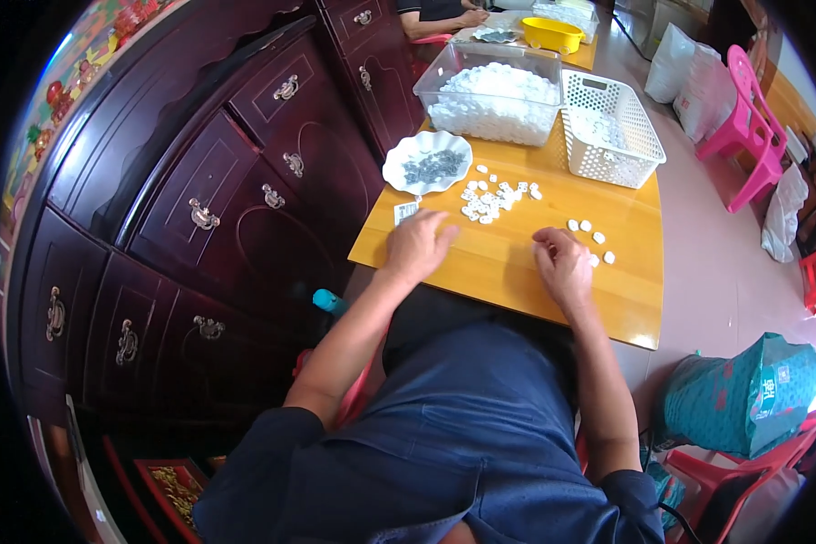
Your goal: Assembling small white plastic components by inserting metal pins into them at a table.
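Note:
My left hand (417,245) is over the table's near left edge, thumb apart from the fingers, with nothing visible in it. Just beyond its fingers lies a small printed card (406,211). My right hand (564,266) is curled above the table at the right, fingertips drawn together; whatever they may hold is hidden. Beside it, small white plastic pieces (598,238) lie in a loose curved row. Between and beyond my hands spreads a scattered pile of similar white pieces (488,201). A scalloped white dish (393,172) holds many small grey metallic-looking bits (433,167).
A clear bin (444,102) heaped with white pieces and a perforated white basket (639,168) stand at the table's far side. Beyond them are a yellow tub (553,34) and another person's arm (435,24). Dark cabinets (245,190) flank the left; a pink chair (748,118) stands right.

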{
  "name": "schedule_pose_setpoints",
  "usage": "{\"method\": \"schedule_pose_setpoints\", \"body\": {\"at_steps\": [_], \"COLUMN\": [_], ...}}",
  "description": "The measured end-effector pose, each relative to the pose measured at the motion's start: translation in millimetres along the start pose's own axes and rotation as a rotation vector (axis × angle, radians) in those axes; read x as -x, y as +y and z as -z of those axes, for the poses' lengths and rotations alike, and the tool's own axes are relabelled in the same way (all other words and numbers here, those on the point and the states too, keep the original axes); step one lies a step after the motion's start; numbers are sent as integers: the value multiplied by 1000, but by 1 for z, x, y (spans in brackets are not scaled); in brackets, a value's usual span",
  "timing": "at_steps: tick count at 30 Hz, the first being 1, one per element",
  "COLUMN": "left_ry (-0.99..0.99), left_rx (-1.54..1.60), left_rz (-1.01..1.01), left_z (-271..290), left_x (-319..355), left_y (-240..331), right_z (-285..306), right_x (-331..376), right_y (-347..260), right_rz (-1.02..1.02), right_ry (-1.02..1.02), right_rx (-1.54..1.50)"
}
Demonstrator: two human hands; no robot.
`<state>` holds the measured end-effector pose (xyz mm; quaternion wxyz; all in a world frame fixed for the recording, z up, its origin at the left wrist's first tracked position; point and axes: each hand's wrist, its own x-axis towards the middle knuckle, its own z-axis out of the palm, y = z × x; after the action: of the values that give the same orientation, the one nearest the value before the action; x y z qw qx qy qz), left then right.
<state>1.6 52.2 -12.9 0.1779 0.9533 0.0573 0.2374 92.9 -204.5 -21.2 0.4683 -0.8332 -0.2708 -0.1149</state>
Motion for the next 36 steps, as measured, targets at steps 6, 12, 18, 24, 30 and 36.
{"method": "schedule_pose_setpoints", "body": {"at_steps": [6,12,18,24,30,36], "left_ry": [-128,-85,-41,-28,-33,-33], "left_rx": [-160,-221,-94,43,-20,-9], "left_rz": [148,111,20,-21,21,63], "left_z": [4,-11,-11,-19,-24,-26], "left_x": [-23,-30,-19,-20,-29,-28], "left_y": [-49,-62,-36,-14,-11,-12], "right_z": [21,28,29,17,4,-8], "right_x": [-7,-12,-13,-9,-3,5], "right_y": [26,26,35,24,11,2], "right_rz": [-38,-109,-126,70,150,97], "right_ry": [7,7,63,153,95,13], "right_rx": [400,488,524,416,187,102]}}
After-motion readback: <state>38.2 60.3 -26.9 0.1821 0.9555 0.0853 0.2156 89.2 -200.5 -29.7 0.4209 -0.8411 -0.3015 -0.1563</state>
